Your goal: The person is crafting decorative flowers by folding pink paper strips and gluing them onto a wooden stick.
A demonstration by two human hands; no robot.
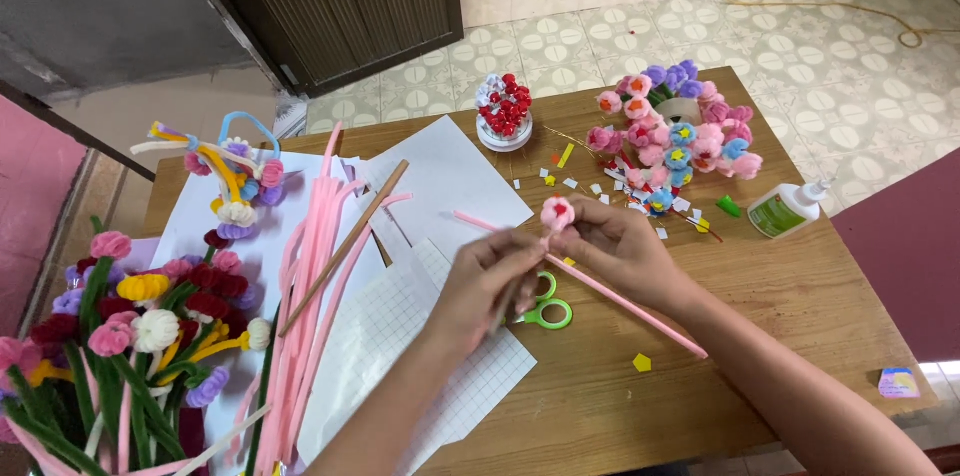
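The small pink fuzzy pipe-cleaner flower with a red centre (557, 212) sits at the tip of your fingers, raised above the wooden table (800, 296). Your right hand (622, 248) pinches it just under the bloom, fingers curled close together. Your left hand (490, 281) meets it from the other side, fingertips pressed together on the stem below the flower. A long pink pipe-cleaner stem (610, 296) runs slantwise under both hands, from up-left of your left hand to down-right past your right wrist; whether it joins the flower you cannot tell.

Just below your hands lie green-handled scissors (545, 308), partly hidden by your left fingers. Under your left forearm is a sheet of white squared paper (400, 336). Left of that hand lies a bundle of pink pipe cleaners (305, 276) with a thin wooden stick (345, 248) across it. Beyond your right hand stands a bouquet of pink, blue and purple fuzzy flowers (675, 131), and to its right lies a white glue bottle with a green label (785, 209). Farther left of your left hand stands a mixed bouquet of green-stemmed fuzzy flowers (130, 336).
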